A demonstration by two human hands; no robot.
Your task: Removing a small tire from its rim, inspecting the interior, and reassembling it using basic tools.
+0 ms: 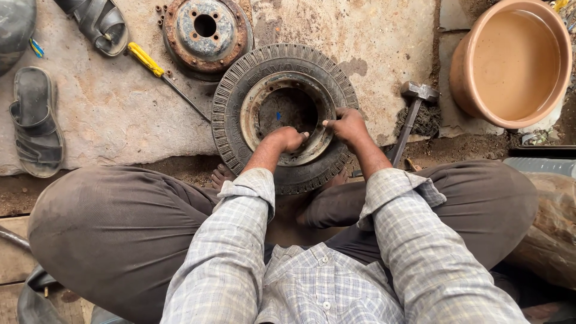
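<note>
A small black tyre (pixel 231 102) on a rusty metal rim (pixel 255 108) lies flat on the ground between my feet. My left hand (pixel 288 139) is curled over the near inner edge of the rim, fingers tucked in. My right hand (pixel 347 125) presses on the rim's right edge where it meets the tyre, fingers bent against the metal. Both wrists come out of checked shirt sleeves. Whether anything small sits under the fingers cannot be seen.
A second rusty rim half (pixel 206 33) lies beyond the tyre, with a yellow-handled screwdriver (pixel 159 71) to its left. A hammer (pixel 411 114) rests to the right. A large clay-coloured basin of water (pixel 513 63) stands far right. Sandals (pixel 36 123) lie at left.
</note>
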